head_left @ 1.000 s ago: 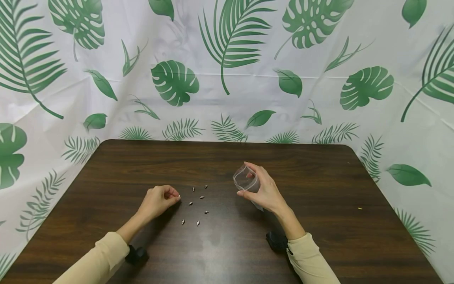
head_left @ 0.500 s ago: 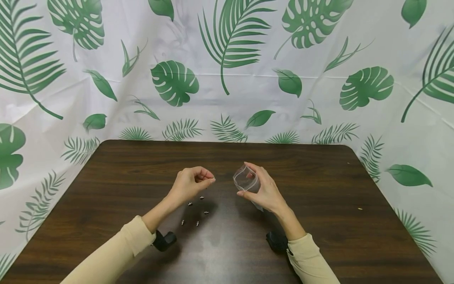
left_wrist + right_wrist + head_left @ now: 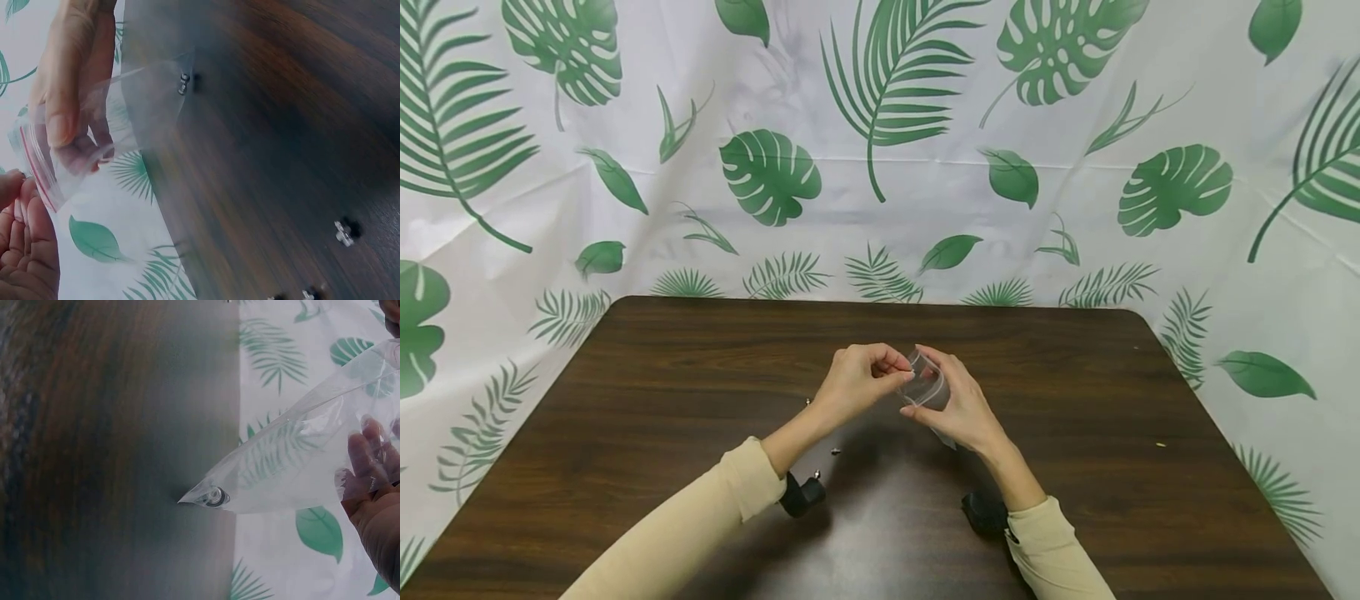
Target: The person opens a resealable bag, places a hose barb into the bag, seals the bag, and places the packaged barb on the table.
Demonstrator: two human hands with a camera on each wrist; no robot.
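My right hand (image 3: 961,406) holds a clear zip-lock bag (image 3: 140,115) by its mouth, thumb on one side and fingers on the other, keeping it spread. A red line runs along the bag's top edge. Down in its bottom corner lies a small silver metal fitting (image 3: 216,495). My left hand (image 3: 859,385) is right at the bag's mouth, thumb and fingertips pinched together on a tiny metal fitting (image 3: 24,177), mostly hidden by the fingers. More loose fittings (image 3: 344,232) lie on the table below, partly covered by the left forearm in the head view.
The dark wood-grain table (image 3: 1075,400) reaches back to a white sheet (image 3: 880,225) printed with green leaves. A small yellow scrap (image 3: 1161,444) lies on the right side. Black wrist cameras (image 3: 802,495) hang under both wrists.
My left hand has risen from the loose fittings at the left and moved right to the bag's mouth, its fingertips pinched throughout. The right hand and bag have stayed nearly in place.
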